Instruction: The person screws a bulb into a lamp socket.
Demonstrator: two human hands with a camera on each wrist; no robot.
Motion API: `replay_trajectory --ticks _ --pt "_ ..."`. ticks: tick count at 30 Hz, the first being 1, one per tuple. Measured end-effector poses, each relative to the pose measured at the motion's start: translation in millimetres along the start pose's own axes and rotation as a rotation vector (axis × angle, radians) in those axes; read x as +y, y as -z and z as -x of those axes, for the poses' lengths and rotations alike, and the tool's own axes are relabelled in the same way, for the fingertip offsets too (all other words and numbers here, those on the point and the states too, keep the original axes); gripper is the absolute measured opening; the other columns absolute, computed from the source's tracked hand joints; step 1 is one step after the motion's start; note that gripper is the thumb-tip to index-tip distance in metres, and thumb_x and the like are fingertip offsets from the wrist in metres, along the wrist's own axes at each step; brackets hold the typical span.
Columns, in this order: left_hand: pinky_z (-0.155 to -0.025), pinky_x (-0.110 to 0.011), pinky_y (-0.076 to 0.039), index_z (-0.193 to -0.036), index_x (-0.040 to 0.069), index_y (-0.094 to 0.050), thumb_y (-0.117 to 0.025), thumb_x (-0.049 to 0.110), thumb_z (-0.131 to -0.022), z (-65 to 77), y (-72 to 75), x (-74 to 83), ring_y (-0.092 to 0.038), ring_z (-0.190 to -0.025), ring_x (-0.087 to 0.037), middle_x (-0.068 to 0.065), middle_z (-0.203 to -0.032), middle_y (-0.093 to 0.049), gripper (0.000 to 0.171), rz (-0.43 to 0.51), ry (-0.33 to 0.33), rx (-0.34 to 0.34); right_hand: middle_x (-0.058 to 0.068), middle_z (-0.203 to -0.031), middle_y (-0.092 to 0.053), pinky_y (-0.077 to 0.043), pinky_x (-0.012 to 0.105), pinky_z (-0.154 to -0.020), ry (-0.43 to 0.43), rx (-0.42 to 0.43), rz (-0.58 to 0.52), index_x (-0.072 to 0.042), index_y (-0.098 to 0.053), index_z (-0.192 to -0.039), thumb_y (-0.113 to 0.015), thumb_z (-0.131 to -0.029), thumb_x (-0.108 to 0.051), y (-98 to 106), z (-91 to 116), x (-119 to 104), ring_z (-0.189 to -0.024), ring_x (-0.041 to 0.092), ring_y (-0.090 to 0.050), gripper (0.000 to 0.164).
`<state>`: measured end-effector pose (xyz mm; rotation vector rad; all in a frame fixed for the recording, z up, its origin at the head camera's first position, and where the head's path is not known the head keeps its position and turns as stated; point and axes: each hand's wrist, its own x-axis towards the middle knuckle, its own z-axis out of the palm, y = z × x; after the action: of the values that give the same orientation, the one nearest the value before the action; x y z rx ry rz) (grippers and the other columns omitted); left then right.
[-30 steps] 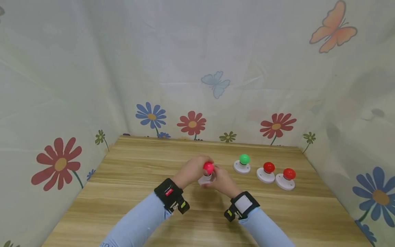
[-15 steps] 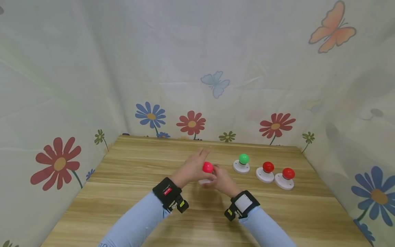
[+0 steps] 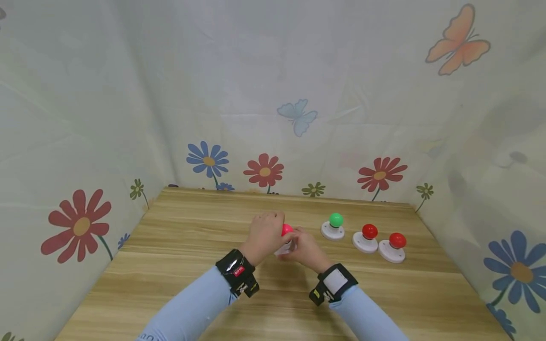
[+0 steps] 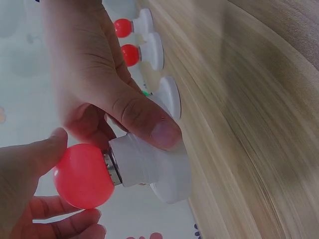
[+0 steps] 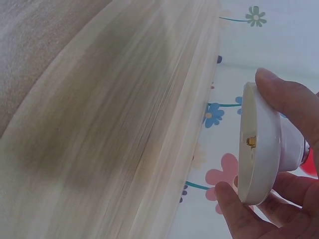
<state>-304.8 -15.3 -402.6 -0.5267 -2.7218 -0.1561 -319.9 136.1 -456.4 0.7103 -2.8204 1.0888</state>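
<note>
A round red light bulb sits in a white lamp holder with a wide round base. A strip of the bulb's metal screw cap shows at the holder's mouth. My left hand grips the bulb, its thumb on one side and fingers on the other. My right hand holds the holder by its base, thumb on the rim. In the right wrist view the underside of the holder is visible, with a small brass terminal inside. Holder and bulb are raised off the table.
Right of my hands, a green bulb and two red bulbs, one nearer and one farther right, stand in white holders on the wooden table. A flower-printed curtain surrounds the table's back and sides.
My left hand loosened and spread its fingers round the bulb half a second ago, and now grips it again with the wrist turned. My right hand keeps holding the lamp holder in place.
</note>
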Motion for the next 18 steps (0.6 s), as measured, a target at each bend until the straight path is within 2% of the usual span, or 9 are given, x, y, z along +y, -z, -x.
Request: replay_trajectory --ticks 4,7,10,12,18 --pt "-0.067 -0.029 -0.051 -0.105 0.009 -0.063 -0.066 0.056 -0.084 0.3 -0.1 0.0 -0.062 -0.077 -0.016 -0.003 -0.088 -0.066 0.052 0.032 -0.011 -0.012 0.008 -0.113 -0.062 -0.052 0.04 -0.082 -0.014 0.001 -0.005 -0.011 -0.066 -0.12 -0.089 -0.067 -0.026 -0.6 0.1 1.0 -0.094 0.021 -0.058 0.059" --pt "-0.073 -0.028 -0.055 -0.11 0.007 -0.064 -0.072 0.037 -0.086 -1.0 1.5 0.1 -0.062 -0.085 -0.016 -0.006 -0.097 -0.065 0.039 0.139 -0.039 -0.063 0.011 -0.115 -0.062 -0.052 0.045 -0.088 -0.018 0.011 -0.003 -0.006 -0.062 -0.123 -0.09 -0.066 -0.027 -1.3 0.1 2.2 -0.1 0.025 -0.061 0.067" --pt "-0.083 -0.028 -0.055 -0.113 0.006 -0.064 -0.072 0.014 -0.087 -3.1 4.5 0.9 -0.062 -0.093 -0.017 -0.007 -0.104 -0.064 0.028 0.274 -0.071 -0.132 0.013 -0.12 -0.062 -0.05 0.047 -0.093 -0.018 0.018 -0.016 -0.005 -0.058 -0.127 -0.09 -0.066 -0.026 -1.8 0.6 3.2 -0.107 0.028 -0.062 0.073" --pt "-0.087 -0.029 -0.054 -0.113 0.006 -0.065 -0.07 0.005 -0.087 -4.1 6.0 1.3 -0.063 -0.094 -0.017 -0.007 -0.105 -0.064 0.026 0.335 -0.085 -0.167 0.013 -0.123 -0.062 -0.049 0.048 -0.096 -0.014 0.021 -0.026 -0.006 -0.057 -0.129 -0.09 -0.066 -0.025 -1.8 1.2 2.9 -0.111 0.029 -0.061 0.074" --pt "-0.089 -0.028 -0.053 -0.11 0.007 -0.066 -0.068 -0.002 -0.086 -4.5 7.8 -0.3 -0.063 -0.094 -0.016 -0.005 -0.104 -0.065 0.025 0.412 -0.086 -0.208 0.013 -0.125 -0.062 -0.046 0.049 -0.1 -0.022 0.017 -0.037 -0.007 -0.055 -0.131 -0.09 -0.066 -0.024 -1.5 2.8 -0.3 -0.116 0.03 -0.06 0.076"
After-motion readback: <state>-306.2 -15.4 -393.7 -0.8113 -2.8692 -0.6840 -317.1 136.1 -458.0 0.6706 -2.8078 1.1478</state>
